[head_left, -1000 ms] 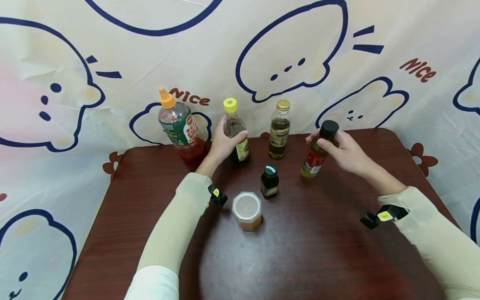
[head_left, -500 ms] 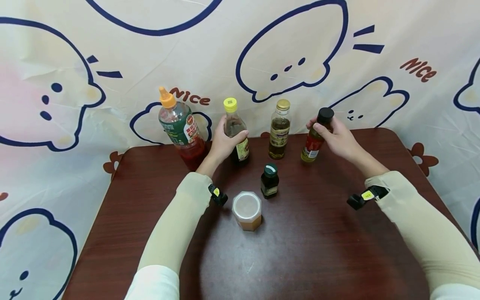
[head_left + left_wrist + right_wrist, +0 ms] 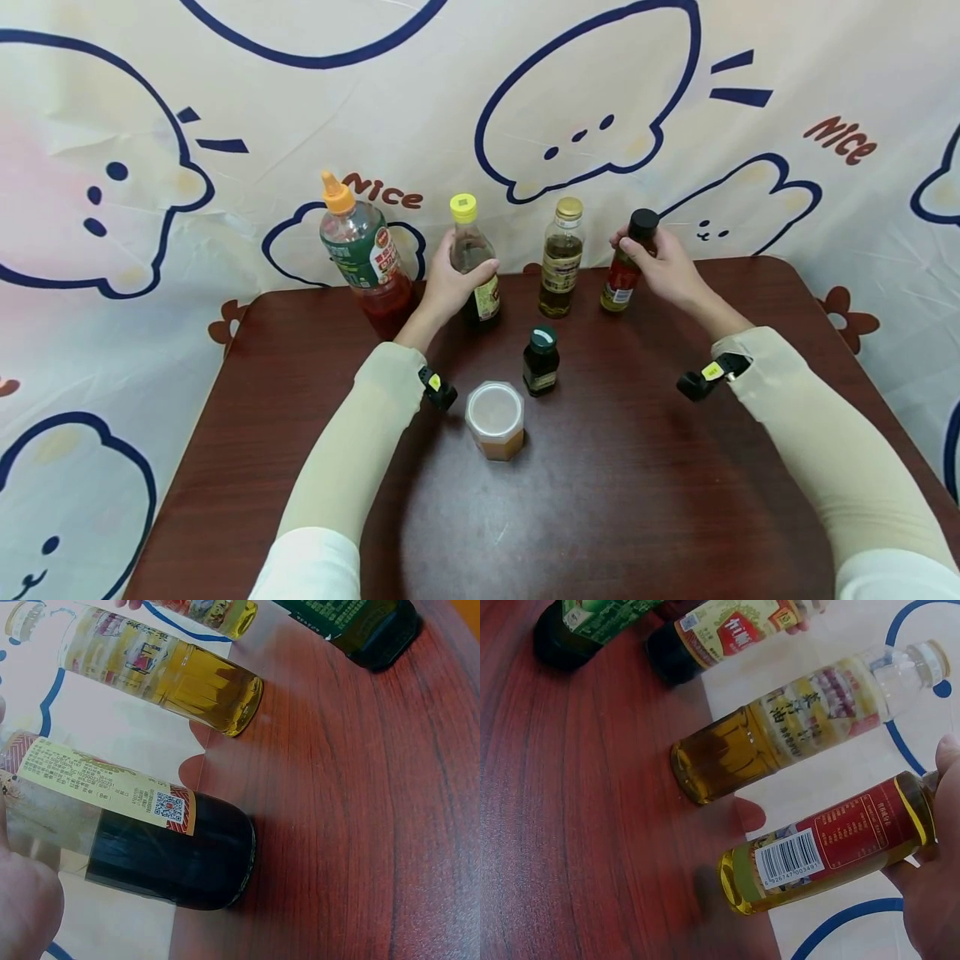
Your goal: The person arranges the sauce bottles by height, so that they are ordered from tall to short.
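In the head view my left hand (image 3: pixel 448 285) grips the upper part of a soy-sauce-like bottle (image 3: pixel 487 302) with a yellow cap. Its dark liquid and cream label fill much of the left wrist view, with the bottle (image 3: pixel 165 847) standing at the table's back edge. My right hand (image 3: pixel 671 273) holds a black-capped oil bottle (image 3: pixel 621 282) by its neck, thumb across the front. Yellow oil, a red label and a barcode show on that oil bottle (image 3: pixel 829 851) in the right wrist view. Between the two hands stands a gold-capped oil bottle (image 3: pixel 560 271).
A squeeze bottle (image 3: pixel 369 265) of red sauce with an orange nozzle stands left of my left hand. Nearer the front are a small dark green-capped bottle (image 3: pixel 541 371) and a pale-lidded jar (image 3: pixel 495 417). A patterned cloth (image 3: pixel 390 125) hangs behind the brown table (image 3: pixel 600 500).
My right hand has carried the black-capped oil bottle away from me, up toward the table's back edge and level with the other bottles. My left hand stays on its bottle.
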Motion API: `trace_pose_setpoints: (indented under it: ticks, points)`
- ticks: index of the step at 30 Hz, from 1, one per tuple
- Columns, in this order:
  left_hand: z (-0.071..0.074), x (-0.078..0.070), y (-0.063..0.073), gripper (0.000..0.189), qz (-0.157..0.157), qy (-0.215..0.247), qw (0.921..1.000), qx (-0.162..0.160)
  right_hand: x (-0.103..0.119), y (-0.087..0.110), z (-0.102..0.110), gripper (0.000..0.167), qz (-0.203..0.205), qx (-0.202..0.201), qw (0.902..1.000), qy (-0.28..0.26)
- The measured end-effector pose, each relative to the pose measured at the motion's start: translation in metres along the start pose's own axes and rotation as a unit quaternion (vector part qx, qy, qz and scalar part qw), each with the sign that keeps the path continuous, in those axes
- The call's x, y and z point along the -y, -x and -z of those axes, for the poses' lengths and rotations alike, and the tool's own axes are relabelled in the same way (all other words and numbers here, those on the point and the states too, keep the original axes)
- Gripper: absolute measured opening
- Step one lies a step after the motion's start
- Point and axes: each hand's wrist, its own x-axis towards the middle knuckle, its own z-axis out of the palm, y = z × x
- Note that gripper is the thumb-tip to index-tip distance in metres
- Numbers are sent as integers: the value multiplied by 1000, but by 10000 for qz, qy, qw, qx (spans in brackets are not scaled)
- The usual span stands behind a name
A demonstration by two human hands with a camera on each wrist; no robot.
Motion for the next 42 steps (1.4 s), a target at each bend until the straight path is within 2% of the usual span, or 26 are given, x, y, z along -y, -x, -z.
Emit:
trace_pose_setpoints:
  ticks: [14, 23, 34, 42]
  points:
    - [0, 1, 0, 58, 74, 19, 10000, 18, -17, -3, -4, 41, -144, -99, 9998, 47]
    - [0, -4, 3, 61, 220, -135, 9997, -43, -19, -4, -6, 38, -37, -208, 9998, 13]
    - [-1, -3, 3, 64, 270, -215, 9994, -57, -11, -2, -11, 36, -180, -78, 9998, -93]
    - [-1, -3, 4, 65, 328, -192, 9993, -72, -13, 0, -9, 45, -281, 120, 9995, -125]
